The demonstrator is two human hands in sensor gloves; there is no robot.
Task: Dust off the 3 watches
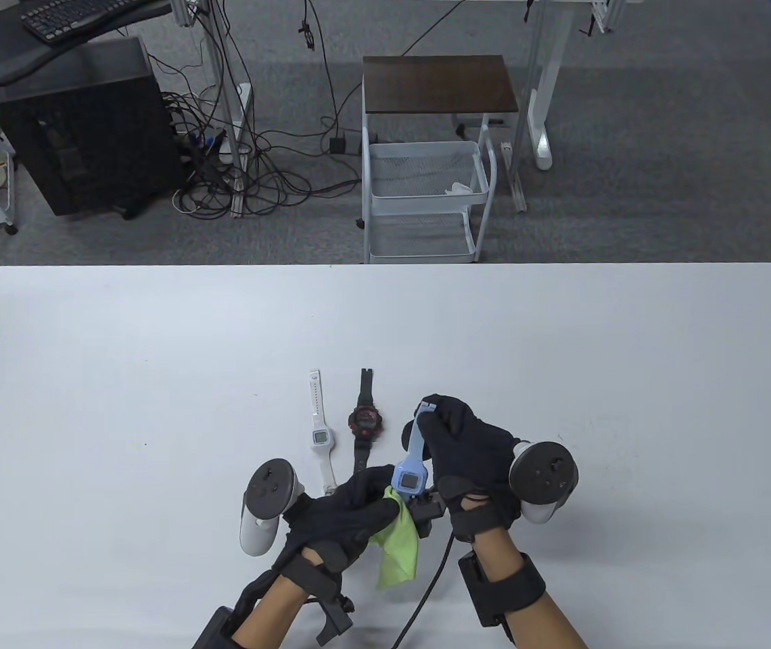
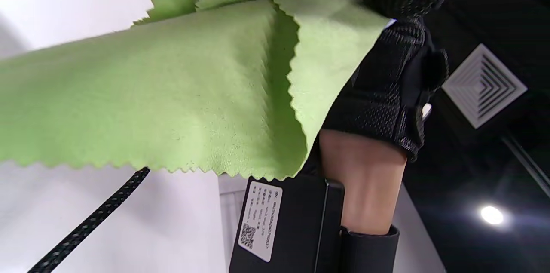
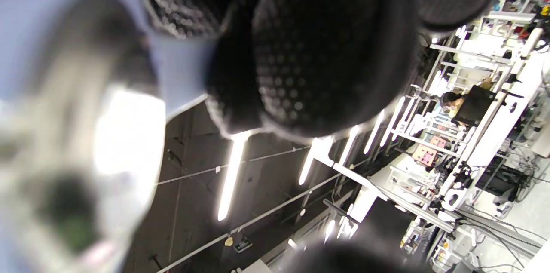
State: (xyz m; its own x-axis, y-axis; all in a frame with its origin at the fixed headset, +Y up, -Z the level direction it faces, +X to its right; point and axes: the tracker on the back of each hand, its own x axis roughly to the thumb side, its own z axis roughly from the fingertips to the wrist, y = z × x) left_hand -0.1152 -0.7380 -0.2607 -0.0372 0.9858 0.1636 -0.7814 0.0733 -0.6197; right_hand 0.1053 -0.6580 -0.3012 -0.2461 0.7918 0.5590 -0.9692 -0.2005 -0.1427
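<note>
My right hand (image 1: 456, 439) grips the light blue watch (image 1: 411, 466) by its strap, lifted above the table with its face toward the camera. My left hand (image 1: 352, 503) holds a green cloth (image 1: 399, 547) bunched in its fingers, right beside the blue watch's case. In the left wrist view the green cloth (image 2: 172, 88) hangs wide below the gloved fingers (image 2: 395, 2). The right wrist view shows the blue strap (image 3: 176, 71) blurred under my gloved fingers (image 3: 309, 49). A white watch (image 1: 320, 433) and a black-and-red watch (image 1: 364, 426) lie flat side by side on the table.
The white table (image 1: 155, 378) stretches wide on both sides of my hands. A black cable (image 1: 429, 588) runs from my right wrist toward the front edge. Beyond the table stand a white wire cart (image 1: 426, 196) and a black computer case (image 1: 81, 128).
</note>
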